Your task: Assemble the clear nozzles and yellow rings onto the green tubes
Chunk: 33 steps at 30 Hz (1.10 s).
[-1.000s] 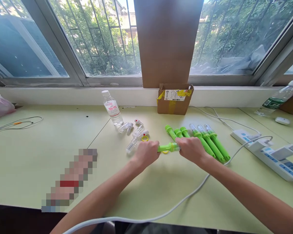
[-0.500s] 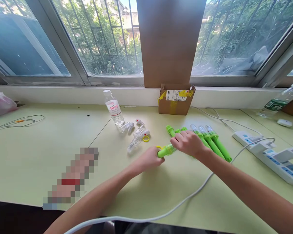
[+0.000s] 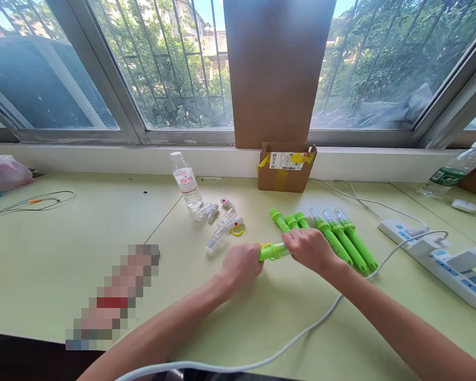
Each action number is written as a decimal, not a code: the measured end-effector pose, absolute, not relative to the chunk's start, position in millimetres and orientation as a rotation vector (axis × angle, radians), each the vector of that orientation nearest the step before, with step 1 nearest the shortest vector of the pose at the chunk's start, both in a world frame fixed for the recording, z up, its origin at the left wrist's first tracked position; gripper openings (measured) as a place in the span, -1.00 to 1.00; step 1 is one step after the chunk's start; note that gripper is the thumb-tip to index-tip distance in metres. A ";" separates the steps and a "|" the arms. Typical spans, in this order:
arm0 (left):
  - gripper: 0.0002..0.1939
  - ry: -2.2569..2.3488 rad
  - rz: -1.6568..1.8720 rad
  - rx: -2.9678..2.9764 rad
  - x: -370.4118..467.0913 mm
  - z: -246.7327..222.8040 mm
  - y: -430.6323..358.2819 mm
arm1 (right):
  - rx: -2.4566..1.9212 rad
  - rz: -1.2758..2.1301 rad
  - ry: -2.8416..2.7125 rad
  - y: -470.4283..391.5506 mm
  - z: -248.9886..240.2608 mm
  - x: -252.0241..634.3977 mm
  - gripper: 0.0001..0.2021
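A green plastic tube with a clear threaded end is held level above the table between my two hands. My left hand, slightly blurred, closes on its green left end, and a bit of yellow ring shows by those fingers. Around the clear right end, my right hand is wrapped, hiding the tip. Behind the right hand lie several loose green tubes. Green tubes with clear caps lie just to its right. Clear plastic pieces with white nozzles and a yellow ring rest beyond my left hand.
A water bottle and an open cardboard box stand toward the window. At right are a power strip and another bottle. A white cable crosses in front of my arms. A pixelated object lies left.
My right hand has shifted slightly right along the tube, showing more of its clear threaded part. Both hands still grip it. The view has tilted a little upward.
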State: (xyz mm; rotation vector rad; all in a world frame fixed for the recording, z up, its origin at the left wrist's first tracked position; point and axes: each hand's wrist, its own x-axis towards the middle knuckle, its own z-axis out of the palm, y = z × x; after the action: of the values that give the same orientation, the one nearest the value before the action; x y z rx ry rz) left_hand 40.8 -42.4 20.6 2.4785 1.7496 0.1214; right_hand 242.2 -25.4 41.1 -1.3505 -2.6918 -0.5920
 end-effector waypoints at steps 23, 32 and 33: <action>-0.71 1.031 0.406 2.678 60.3 18.5 -71.5 | -1.245 0.671 -1.728 -69.4 32.5 213.9 -0.82; -0.78 1.201 0.460 2.904 51.4 10.5 -55.5 | -1.714 0.365 -1.603 -26.6 40.7 287.5 -0.67; -0.79 1.203 0.464 2.908 51.1 10.0 -54.1 | -1.782 0.342 -1.633 -23.4 38.7 293.8 -0.62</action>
State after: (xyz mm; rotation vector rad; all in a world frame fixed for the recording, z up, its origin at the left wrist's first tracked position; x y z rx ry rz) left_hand 51.1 -54.1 10.0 2.9078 1.2028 0.4638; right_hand 293.8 -23.4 38.7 -1.7823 -1.6335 0.3415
